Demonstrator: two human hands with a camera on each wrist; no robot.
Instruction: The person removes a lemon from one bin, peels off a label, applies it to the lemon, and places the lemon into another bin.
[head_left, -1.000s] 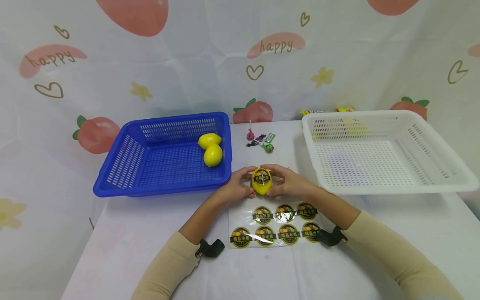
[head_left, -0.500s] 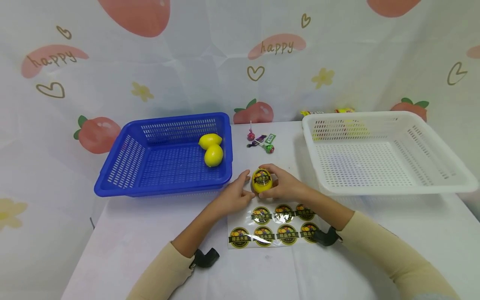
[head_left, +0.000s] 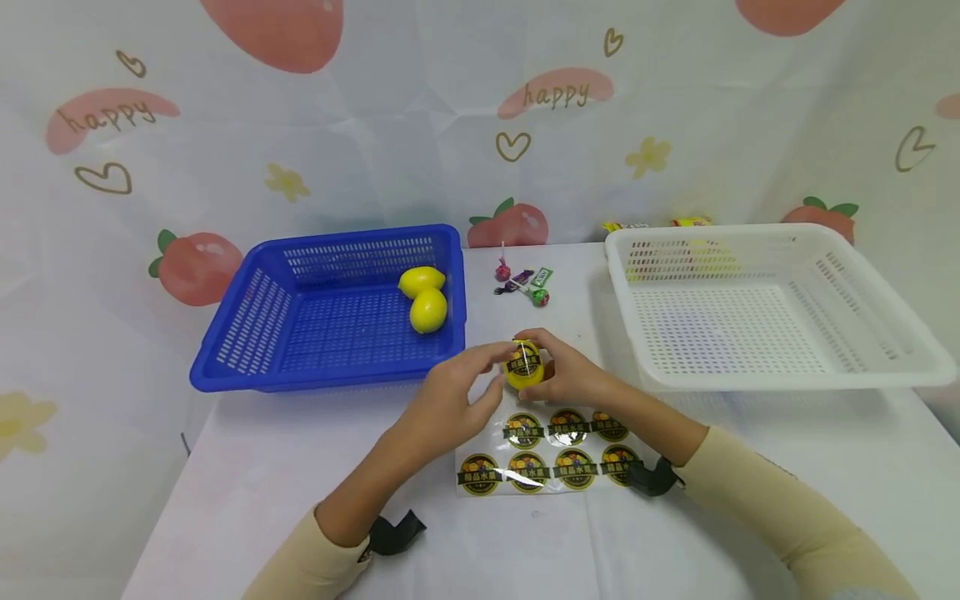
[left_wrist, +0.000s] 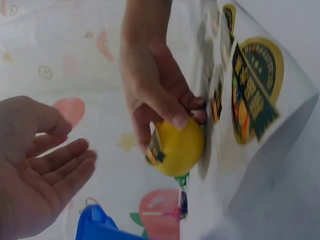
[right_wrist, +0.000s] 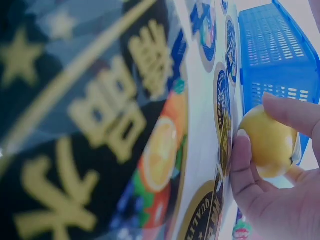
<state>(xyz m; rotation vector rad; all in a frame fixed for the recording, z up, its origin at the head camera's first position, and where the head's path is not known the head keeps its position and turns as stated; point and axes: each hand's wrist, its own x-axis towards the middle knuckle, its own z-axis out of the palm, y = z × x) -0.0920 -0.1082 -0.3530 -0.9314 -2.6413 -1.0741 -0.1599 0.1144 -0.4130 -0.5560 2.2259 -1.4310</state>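
Observation:
A lemon [head_left: 524, 379] stands on the white table, gripped by my right hand [head_left: 567, 373] with the thumb in front and the fingers behind. On it is a round black-and-gold sticker [head_left: 522, 360], whose edge stands out from the peel in the left wrist view. My left hand [head_left: 448, 404] is raised to the left of the lemon, its fingers loosely bent. In the left wrist view, a gap separates the left hand [left_wrist: 42, 175] from the lemon [left_wrist: 182, 147]. Just in front lies a sheet of stickers [head_left: 480, 492] with several round labels in two rows.
A blue basket [head_left: 337, 385] at the left holds two lemons [head_left: 427, 311]. To the right is a white basket [head_left: 795, 380]. Lollipops [head_left: 540, 297] and small wrapped candies [head_left: 542, 277] lie between them at the back, and yellow packets [head_left: 690, 222] show behind the white basket.
My left hand has let go of the lemon, drawn back to the left and come up higher. The right hand keeps its grip, and the lemon has hardly moved.

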